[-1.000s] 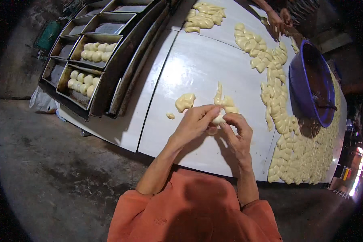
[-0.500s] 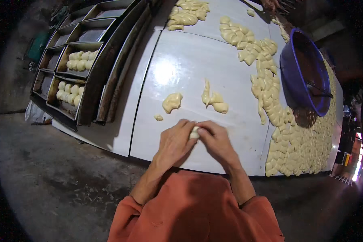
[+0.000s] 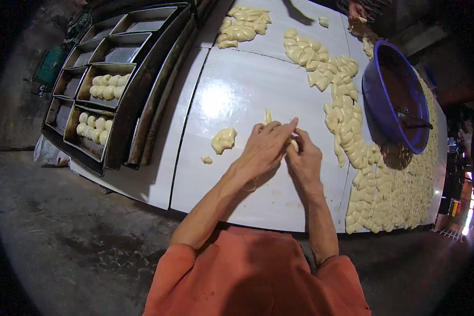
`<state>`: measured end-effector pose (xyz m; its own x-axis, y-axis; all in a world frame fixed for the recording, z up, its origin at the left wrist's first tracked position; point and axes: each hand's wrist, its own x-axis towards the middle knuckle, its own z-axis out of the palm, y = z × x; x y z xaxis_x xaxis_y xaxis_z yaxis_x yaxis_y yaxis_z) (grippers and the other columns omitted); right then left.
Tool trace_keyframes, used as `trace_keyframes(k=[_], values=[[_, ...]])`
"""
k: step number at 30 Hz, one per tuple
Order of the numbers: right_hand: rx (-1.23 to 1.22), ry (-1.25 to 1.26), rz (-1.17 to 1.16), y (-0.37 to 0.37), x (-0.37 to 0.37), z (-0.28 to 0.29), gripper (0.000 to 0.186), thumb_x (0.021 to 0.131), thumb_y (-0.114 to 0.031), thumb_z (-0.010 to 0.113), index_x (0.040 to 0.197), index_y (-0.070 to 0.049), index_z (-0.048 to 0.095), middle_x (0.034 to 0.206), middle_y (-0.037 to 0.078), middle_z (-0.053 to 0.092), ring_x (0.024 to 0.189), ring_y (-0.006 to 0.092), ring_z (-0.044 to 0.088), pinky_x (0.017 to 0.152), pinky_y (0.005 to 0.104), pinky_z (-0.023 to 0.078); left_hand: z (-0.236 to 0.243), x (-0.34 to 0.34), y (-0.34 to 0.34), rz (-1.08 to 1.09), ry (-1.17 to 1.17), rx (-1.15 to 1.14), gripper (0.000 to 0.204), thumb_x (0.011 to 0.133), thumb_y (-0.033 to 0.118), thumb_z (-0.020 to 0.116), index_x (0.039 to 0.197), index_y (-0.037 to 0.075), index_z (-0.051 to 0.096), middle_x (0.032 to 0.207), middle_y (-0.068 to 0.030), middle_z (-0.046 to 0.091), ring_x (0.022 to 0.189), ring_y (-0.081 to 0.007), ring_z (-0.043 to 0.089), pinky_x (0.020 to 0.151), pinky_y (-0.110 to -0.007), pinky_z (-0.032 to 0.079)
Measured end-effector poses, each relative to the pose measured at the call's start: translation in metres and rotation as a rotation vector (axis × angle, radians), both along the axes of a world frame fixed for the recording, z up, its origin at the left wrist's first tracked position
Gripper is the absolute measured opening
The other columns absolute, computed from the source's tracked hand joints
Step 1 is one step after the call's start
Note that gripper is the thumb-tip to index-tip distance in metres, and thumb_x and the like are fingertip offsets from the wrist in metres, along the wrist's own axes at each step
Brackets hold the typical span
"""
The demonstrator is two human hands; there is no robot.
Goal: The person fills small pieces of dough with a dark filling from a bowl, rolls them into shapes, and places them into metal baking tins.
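On the white tabletop, my left hand and my right hand meet around a piece of pale dough. My right fingers curl round it. The left fingers reach across its top, so most of the piece is hidden. Just beyond my left hand, a thin strip of dough pokes out. To the left lies a loose dough lump, with a small dough scrap nearer to me.
Dark metal pans stand at the left, two compartments holding rows of dough balls. Many flattened dough pieces cover the table's right side, around a purple basin with brown contents. Another person's hand shows at the far edge.
Both hands have moved forward and to the right, from the near part of the table onto the dough pieces there. The small white ball seen between them earlier is no longer visible.
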<state>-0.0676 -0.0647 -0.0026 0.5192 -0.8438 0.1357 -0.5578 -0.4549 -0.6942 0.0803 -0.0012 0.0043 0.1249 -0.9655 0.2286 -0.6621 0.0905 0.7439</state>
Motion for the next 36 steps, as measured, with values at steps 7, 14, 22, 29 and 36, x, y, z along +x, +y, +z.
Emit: trace_keyframes(k=[7,14,22,29,36], values=[[0.893,-0.663,-0.157,-0.022,-0.037,0.007,0.018,0.093,-0.01,0.058,0.106,0.001,0.064,0.089,0.003,0.061,0.072,0.0091,0.055,0.064,0.0249,0.048,-0.02,-0.006,-0.02,-0.057,-0.093,-0.032,0.018,0.088,0.022,0.07,0.102,0.01,0.071,0.092,-0.0054,0.07,0.098,-0.0253,0.063,0.092,-0.044,0.037],[0.778,-0.407,-0.112,-0.025,-0.028,-0.002,0.022,0.089,-0.014,0.069,0.103,0.001,0.062,0.083,0.001,0.058,0.072,0.0062,0.052,0.062,0.0211,0.045,-0.011,-0.01,-0.024,0.019,0.01,0.079,0.019,0.09,0.023,0.069,0.102,0.008,0.072,0.089,-0.0069,0.072,0.092,-0.0285,0.066,0.094,-0.045,0.039],[1.088,-0.74,-0.143,-0.021,-0.044,0.028,0.017,0.078,-0.007,0.067,0.091,-0.003,0.058,0.077,0.008,0.061,0.054,0.0122,0.055,0.05,0.0266,0.048,-0.028,-0.01,-0.016,-0.04,-0.134,-0.102,0.019,0.083,0.018,0.075,0.102,0.015,0.075,0.095,-0.0017,0.069,0.099,-0.0202,0.062,0.094,-0.044,0.039],[0.911,-1.103,-0.026,-0.034,-0.084,0.055,0.032,0.087,-0.008,0.068,0.117,0.001,0.06,0.108,0.013,0.065,0.097,0.0193,0.066,0.086,0.0359,0.057,-0.014,-0.014,-0.018,-0.092,-0.271,0.062,0.081,0.076,0.047,0.08,0.14,0.006,0.051,0.145,-0.0201,0.047,0.133,-0.0347,0.045,0.107,-0.06,0.027],[0.887,-0.813,-0.202,-0.012,-0.047,0.065,0.031,0.088,-0.009,0.069,0.116,0.0,0.059,0.095,0.009,0.067,0.075,0.0135,0.067,0.069,0.0261,0.058,0.036,-0.024,-0.025,-0.082,0.385,0.106,0.038,0.084,0.037,0.075,0.106,0.005,0.075,0.099,-0.0178,0.073,0.092,-0.0355,0.067,0.083,-0.042,0.053]])
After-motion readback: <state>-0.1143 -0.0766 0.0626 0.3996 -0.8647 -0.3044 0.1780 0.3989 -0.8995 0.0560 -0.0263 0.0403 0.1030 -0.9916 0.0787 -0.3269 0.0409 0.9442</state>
